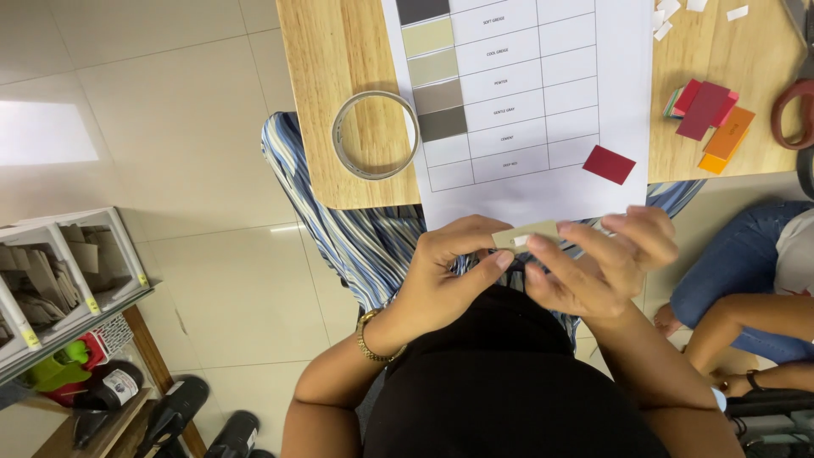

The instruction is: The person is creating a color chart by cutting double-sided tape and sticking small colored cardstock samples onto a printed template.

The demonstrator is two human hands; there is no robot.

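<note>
- Left hand and right hand meet just off the near edge of the wooden table, over the lap; both pinch a small beige swatch between thumb and fingertips.
- Left hand: fingers curled, thumb tip pressing at the swatch's left end; gold bracelet on that wrist.
- Right hand: fingers half curled, holding the swatch's right end from above (a small white bit shows under the card, can't tell what it is).
- White chart sheet runs down the table's middle and overhangs the near edge; column of grey and beige chips stuck down its left side, labelled boxes beside them.
- Dark red swatch lies on the sheet's right near corner, apart from the hands.
- Clear tape roll sits left of the sheet, its rim overlapping the sheet's edge.
- Pile of red, pink and orange swatches near the table's right edge; scissors just past it, partly cut off.
- White paper scraps at the far right of the table.
- Another person's legs at the right, off the table.
</note>
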